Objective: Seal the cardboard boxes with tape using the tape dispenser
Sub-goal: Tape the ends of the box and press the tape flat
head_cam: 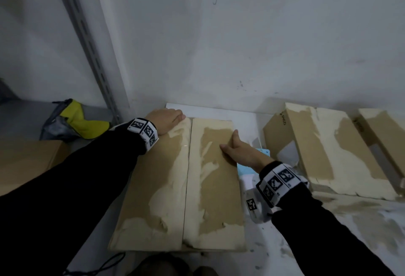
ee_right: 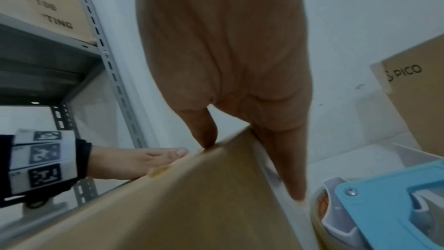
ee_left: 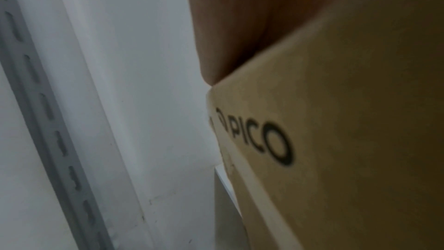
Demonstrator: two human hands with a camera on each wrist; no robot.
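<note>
A cardboard box (head_cam: 171, 177) with torn, patchy flaps lies in front of me, both flaps folded down and meeting at a middle seam. My left hand (head_cam: 166, 118) rests flat on its far left corner, the palm (ee_left: 240, 26) lying against the top edge above the "PICO" print. My right hand (head_cam: 236, 153) lies across the right flap's edge, thumb on top and a finger (ee_right: 295, 187) reaching down the side. A blue tape dispenser (head_cam: 245, 169) sits on the table just right of the box, partly hidden under my right wrist; it shows clearly in the right wrist view (ee_right: 389, 212).
Two more patchy cardboard boxes (head_cam: 317, 150) (head_cam: 385, 135) stand at the right on the white table (head_cam: 328, 232). A plain box (head_cam: 26, 161) and a yellow item (head_cam: 81, 120) sit on the left shelf. A slotted metal upright (head_cam: 92, 45) rises by the wall.
</note>
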